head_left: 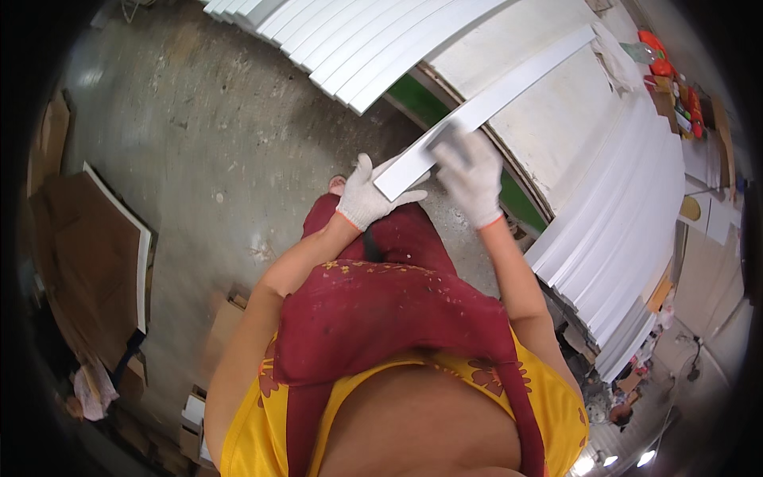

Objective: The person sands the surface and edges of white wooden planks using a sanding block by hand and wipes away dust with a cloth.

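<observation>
A long, flat white strip [485, 107] slopes from the light worktable [524, 48] toward me, its near end sticking out past the table edge. My left hand [368, 195], in a white knit glove, holds that near end from below; its thumb is on the left side and its fingertips show past the other side. My right hand [474, 181], gloved in the same way with an orange cuff, is over the strip near the table edge. Between its fingers is a small dark grey block [447, 137], blurred and apparently on the strip's upper face.
Stacks of white strips [366, 48] lie at the far side and more white strips [616, 230] at the right of the table. Brown cardboard [87, 246] stands at the left on the concrete floor [199, 159]. A plastic bottle [640, 53] lies at the far right.
</observation>
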### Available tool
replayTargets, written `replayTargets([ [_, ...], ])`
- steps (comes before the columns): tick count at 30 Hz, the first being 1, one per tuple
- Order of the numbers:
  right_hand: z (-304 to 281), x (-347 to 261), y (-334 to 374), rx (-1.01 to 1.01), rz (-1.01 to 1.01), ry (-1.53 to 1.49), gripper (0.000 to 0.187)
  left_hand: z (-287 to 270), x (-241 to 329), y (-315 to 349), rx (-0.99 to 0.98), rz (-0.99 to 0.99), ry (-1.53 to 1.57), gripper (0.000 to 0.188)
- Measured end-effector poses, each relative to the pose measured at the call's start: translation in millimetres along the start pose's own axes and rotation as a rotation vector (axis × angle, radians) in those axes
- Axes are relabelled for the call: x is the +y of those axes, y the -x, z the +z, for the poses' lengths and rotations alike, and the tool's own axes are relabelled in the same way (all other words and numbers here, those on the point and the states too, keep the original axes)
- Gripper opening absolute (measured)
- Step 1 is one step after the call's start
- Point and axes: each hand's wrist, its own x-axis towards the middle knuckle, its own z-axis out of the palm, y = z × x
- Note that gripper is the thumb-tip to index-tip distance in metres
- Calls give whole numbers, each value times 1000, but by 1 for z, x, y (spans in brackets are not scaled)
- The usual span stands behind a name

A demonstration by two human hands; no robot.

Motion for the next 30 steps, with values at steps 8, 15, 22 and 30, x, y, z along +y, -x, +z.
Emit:
replayTargets([
  [8, -2, 30, -23, 212, 265, -19, 36, 56, 16, -2, 357, 36, -842, 52],
  [15, 12, -94, -9, 48, -207, -383, 35, 24, 19, 60, 490, 55, -1035, 34],
  [22, -14, 72, -59, 98, 88, 186, 34, 31, 43, 91, 718, -154, -445, 32],
  [30, -37, 388, -121, 204, 623, 439, 45, 22, 40, 106, 897, -61, -372, 40],
])
